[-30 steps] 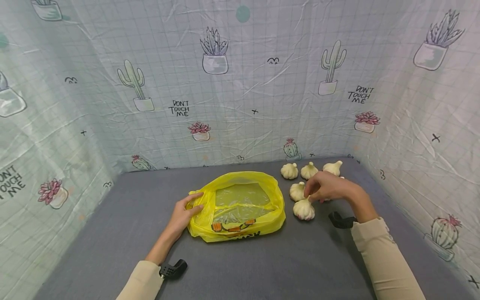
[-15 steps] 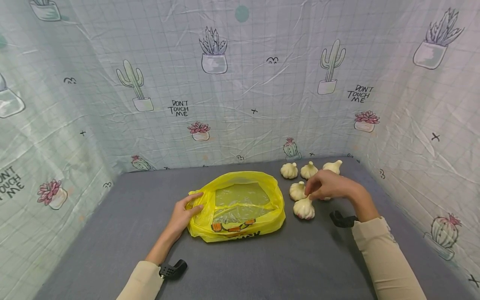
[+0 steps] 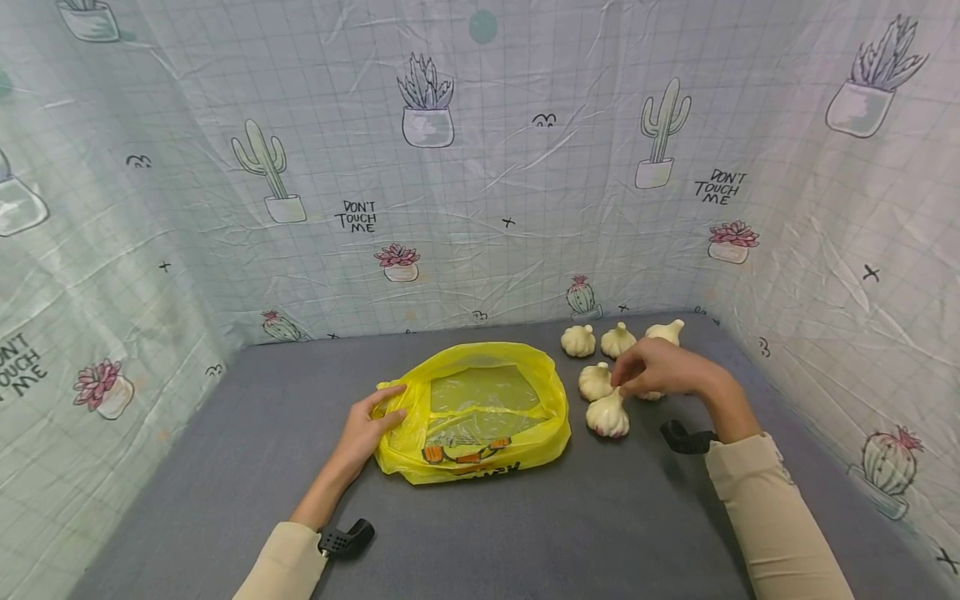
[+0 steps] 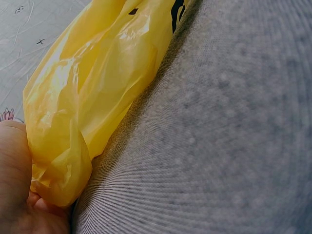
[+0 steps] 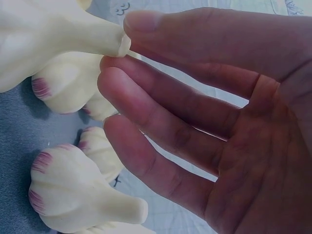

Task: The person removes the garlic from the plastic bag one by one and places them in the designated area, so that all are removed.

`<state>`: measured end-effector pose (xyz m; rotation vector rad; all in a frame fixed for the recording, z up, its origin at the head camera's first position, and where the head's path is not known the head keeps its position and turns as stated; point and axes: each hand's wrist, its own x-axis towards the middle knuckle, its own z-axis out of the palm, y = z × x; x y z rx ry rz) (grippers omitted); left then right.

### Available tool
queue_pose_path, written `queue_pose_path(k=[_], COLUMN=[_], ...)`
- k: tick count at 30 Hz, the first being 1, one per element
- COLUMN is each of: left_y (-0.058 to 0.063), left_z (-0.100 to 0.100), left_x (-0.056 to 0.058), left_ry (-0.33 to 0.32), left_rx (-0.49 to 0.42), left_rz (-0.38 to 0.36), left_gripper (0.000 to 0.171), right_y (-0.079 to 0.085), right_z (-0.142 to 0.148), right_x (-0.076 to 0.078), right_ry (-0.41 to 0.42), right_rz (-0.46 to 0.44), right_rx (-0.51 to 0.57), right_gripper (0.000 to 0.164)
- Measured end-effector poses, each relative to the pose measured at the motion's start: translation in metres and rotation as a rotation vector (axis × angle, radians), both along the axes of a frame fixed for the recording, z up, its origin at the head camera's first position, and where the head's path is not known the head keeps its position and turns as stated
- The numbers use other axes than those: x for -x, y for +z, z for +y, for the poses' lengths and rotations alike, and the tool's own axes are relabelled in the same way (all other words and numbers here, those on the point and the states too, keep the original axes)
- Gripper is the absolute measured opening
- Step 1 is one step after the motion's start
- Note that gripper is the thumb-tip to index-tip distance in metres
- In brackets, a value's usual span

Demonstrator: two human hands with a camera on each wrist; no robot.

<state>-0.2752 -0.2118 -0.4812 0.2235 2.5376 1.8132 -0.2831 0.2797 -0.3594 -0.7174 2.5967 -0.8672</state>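
Note:
In the head view a yellow plastic bag [image 3: 472, 475] lies with its mouth spread wide. My left hand [image 3: 360, 433] grips its left side; in the left wrist view the thumb [image 4: 12, 165] is against the yellow film, other fingers mostly hidden beneath it. At the right, my right hand [image 3: 663, 368] pinches the stem of a garlic bulb [image 3: 607, 418] between thumb and fingertips. The right wrist view shows this garlic bulb [image 5: 44, 39] close up, the remaining fingers extended below. Whether the bulb touches the table is hard to tell.
Several other garlic bulbs stand around the right hand, including one garlic bulb [image 3: 578, 341] at the back and another [image 3: 595, 382] behind the pinched one. The grey tabletop [image 3: 495, 542] meets a cactus-print cloth [image 3: 480, 183] at the back and sides.
The right hand shifts very slightly, keeping its pinch on the garlic stem, and the bulb moves barely. The left hand and bag hold still.

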Motion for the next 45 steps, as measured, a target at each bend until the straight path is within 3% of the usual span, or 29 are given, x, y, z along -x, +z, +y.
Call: queue_pose_path(k=[8, 45], left_y=[-0.0007, -0.0004], left_z=[-0.0005, -0.0013], left_x=[0.0001, 0.0007], left_ry=[0.000, 0.000], left_rx=[0.008, 0.036], left_rz=[-0.003, -0.014], left_gripper=[0.047, 0.048], right_y=[-0.0012, 0.0048], right_z=[0.0016, 0.0099], right_x=[0.0002, -0.0025], right_ry=[0.005, -0.036], right_rz=[0.022, 0.067], right_rx=[-0.001, -0.014], right_gripper=[0.020, 0.023])
